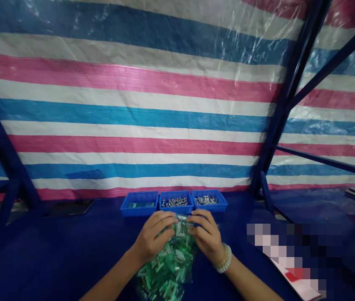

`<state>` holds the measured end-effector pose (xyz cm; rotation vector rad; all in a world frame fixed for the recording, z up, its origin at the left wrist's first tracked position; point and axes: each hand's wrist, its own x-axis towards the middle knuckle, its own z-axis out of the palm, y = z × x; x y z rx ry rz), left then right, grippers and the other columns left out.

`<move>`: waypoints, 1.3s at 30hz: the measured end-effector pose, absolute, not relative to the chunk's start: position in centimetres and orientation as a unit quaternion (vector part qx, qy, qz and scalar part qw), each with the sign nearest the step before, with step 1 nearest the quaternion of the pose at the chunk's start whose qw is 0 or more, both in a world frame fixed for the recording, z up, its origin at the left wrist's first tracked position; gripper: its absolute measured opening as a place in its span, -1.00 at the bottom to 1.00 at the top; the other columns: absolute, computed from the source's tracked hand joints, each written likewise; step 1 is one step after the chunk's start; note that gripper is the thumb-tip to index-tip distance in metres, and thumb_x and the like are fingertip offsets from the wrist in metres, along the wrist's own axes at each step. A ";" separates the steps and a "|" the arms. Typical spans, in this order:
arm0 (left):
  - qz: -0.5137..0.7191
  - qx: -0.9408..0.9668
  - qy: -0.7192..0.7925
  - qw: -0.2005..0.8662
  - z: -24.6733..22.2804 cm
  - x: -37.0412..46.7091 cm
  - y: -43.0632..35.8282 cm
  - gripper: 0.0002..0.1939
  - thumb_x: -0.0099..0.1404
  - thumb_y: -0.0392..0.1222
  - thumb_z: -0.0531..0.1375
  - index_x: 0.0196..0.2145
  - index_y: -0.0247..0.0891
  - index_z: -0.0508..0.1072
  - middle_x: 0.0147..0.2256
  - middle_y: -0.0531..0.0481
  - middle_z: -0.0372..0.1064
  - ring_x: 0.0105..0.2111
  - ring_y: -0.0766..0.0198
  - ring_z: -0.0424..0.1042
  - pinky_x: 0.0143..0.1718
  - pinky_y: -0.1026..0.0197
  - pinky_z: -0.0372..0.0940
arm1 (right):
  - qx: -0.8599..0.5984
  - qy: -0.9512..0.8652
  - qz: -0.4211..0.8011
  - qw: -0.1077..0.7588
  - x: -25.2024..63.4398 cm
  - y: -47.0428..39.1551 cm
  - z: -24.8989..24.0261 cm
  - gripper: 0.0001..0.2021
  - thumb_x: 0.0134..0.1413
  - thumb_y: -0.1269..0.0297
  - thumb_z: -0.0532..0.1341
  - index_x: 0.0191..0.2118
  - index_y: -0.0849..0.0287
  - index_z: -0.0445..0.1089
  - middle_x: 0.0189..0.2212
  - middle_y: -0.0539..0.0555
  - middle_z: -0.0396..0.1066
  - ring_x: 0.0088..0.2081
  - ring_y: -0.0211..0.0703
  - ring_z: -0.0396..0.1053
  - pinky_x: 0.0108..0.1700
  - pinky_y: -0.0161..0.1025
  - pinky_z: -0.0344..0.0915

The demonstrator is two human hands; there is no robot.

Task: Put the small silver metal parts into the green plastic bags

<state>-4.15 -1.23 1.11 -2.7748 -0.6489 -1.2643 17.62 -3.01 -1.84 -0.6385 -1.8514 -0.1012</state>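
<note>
My left hand (157,234) and my right hand (207,234) face each other over a small clear plastic bag (181,228) with pale parts inside. The fingers of both hands are bent onto its two sides, gripping it. Beneath and nearer to me lies a heap of green-tinted plastic bags (165,274), each with light-coloured pieces in it. A beaded bracelet (223,259) is on my right wrist. Just beyond my fingertips stand three blue trays in a row.
The left tray (140,213) holds flat clear pieces; the middle tray (176,211) and right tray (209,208) hold small metal parts. A dark phone-like slab (67,207) lies at left. A pink-white object (301,286), partly blurred, lies right. Blue frame posts (285,108) rise before striped sheeting (133,146).
</note>
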 end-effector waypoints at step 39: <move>-0.116 -0.736 -0.665 -0.046 4.1 -8.5 8.4 -0.72 0.31 -0.12 0.14 -0.09 -0.31 0.45 -0.20 -0.16 0.48 -0.11 -0.01 0.44 -0.16 0.04 0.28 | -0.419 -0.624 0.316 0.579 17.0 -0.9 -3.2 -0.78 0.16 0.13 0.18 -0.23 0.18 0.42 -0.37 0.10 0.48 -0.28 -0.02 0.45 -0.25 -0.21 0.34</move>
